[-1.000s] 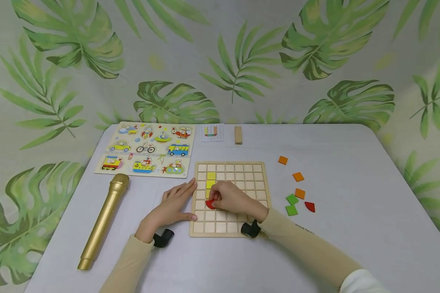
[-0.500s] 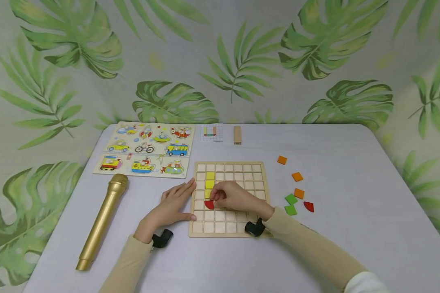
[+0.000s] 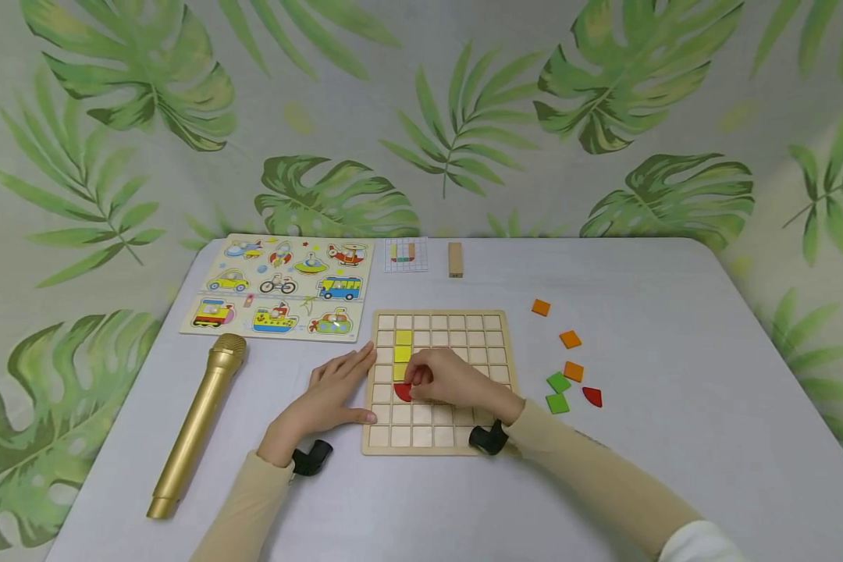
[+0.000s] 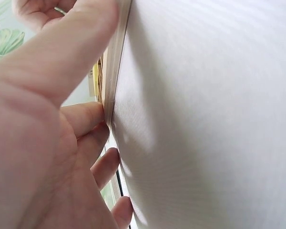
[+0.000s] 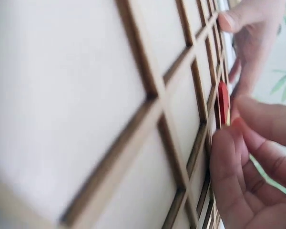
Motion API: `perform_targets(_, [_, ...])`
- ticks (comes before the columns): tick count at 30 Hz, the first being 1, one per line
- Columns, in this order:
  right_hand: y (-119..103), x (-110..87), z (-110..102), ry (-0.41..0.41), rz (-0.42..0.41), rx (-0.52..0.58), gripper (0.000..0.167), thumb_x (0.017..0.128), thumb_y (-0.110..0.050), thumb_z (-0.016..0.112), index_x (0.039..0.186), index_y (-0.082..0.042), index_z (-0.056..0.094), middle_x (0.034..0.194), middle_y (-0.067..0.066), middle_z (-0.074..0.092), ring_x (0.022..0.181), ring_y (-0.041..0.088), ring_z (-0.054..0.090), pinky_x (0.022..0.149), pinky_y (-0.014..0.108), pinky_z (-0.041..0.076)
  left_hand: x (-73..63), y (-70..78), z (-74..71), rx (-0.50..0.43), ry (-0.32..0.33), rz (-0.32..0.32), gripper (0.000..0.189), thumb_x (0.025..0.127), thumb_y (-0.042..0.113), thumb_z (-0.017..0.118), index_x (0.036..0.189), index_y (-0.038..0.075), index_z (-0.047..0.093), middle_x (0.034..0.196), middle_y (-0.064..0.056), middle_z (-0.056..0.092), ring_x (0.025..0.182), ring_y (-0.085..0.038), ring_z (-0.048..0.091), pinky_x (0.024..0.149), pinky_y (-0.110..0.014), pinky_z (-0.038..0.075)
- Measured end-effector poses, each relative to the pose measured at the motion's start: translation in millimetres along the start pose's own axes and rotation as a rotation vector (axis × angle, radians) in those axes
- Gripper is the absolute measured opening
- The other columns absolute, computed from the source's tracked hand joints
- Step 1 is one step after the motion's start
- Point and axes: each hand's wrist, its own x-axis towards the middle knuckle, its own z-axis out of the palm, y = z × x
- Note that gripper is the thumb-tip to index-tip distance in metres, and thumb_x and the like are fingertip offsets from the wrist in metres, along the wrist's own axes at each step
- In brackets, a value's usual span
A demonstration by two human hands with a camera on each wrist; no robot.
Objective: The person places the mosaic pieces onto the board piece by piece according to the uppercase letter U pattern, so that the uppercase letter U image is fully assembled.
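Note:
A square wooden grid board point(image 3: 439, 450) lies on the table in the head view. Three yellow square tiles point(image 3: 403, 353) fill a column of cells on its left side, and a red quarter-circle tile point(image 3: 401, 393) is at the cell just below them. My right hand point(image 3: 449, 380) has thumb and fingertips pinched at that tile's right side; in the right wrist view the red tile point(image 5: 223, 102) shows just beyond the fingers. My left hand point(image 3: 333, 394) rests flat beside the board with fingers extended, thumb and fingertips against its left edge point(image 4: 115, 62).
Orange square tiles point(image 3: 570, 339), green square tiles point(image 3: 557, 403) and another red quarter-circle tile point(image 3: 593, 396) lie right of the board. A golden microphone point(image 3: 197, 425) lies left. Behind are a vehicle puzzle point(image 3: 281, 300), a pattern card point(image 3: 406, 266) and a wooden block point(image 3: 455, 260).
My right hand has drawn back slightly to the right, leaving more of the red quarter-circle tile showing. The left hand stays at the board's edge.

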Motion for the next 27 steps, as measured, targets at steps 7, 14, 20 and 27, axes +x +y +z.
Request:
perform_targets(7, [16, -14.6, -15, -0.011, 0.056, 0.194, 0.008, 0.086, -0.006, 0.070, 0.093, -0.007, 0.067, 0.084, -0.003, 0.063, 0.074, 0.013, 0.058, 0.068, 0.026, 0.049, 0.6, 0.9, -0.3, -0.003, -0.004, -0.007, 0.097, 0.078, 0.039, 0.076, 0.151, 0.001, 0.023, 0.158, -0.011, 0.014, 0.139, -0.038, 0.017, 0.102, -0.058, 0.015])
perform_targets(14, [40, -36.0, -39, 0.009, 0.076, 0.288, 0.012, 0.088, -0.009, 0.069, 0.098, -0.003, 0.067, 0.088, 0.002, 0.064, 0.075, 0.017, 0.058, 0.069, 0.026, 0.047, 0.2, 0.0, 0.3, -0.002, -0.003, -0.007, 0.097, 0.079, 0.039, 0.076, 0.151, 0.001, 0.023, 0.159, -0.011, 0.014, 0.140, -0.037, 0.016, 0.102, -0.058, 0.016])
perform_targets(20, [60, -61.6, -58, 0.037, 0.121, 0.325, 0.016, 0.089, -0.014, 0.069, 0.100, -0.003, 0.067, 0.091, 0.006, 0.064, 0.079, 0.018, 0.058, 0.073, 0.026, 0.046, 0.7, -1.4, 1.4, 0.000, 0.000, -0.002, 0.098, 0.079, 0.040, 0.076, 0.151, 0.002, 0.023, 0.159, -0.010, 0.014, 0.140, -0.037, 0.016, 0.102, -0.058, 0.015])
perform_targets(27, [76, -95.0, -76, 0.053, 0.176, 0.398, 0.020, 0.091, -0.011, 0.066, 0.105, 0.004, 0.063, 0.092, 0.014, 0.064, 0.080, 0.021, 0.060, 0.071, 0.030, 0.051, 1.0, -2.4, 1.9, 0.006, -0.002, 0.003, 0.098, 0.079, 0.041, 0.075, 0.151, 0.002, 0.023, 0.159, -0.010, 0.013, 0.140, -0.037, 0.015, 0.103, -0.057, 0.014])
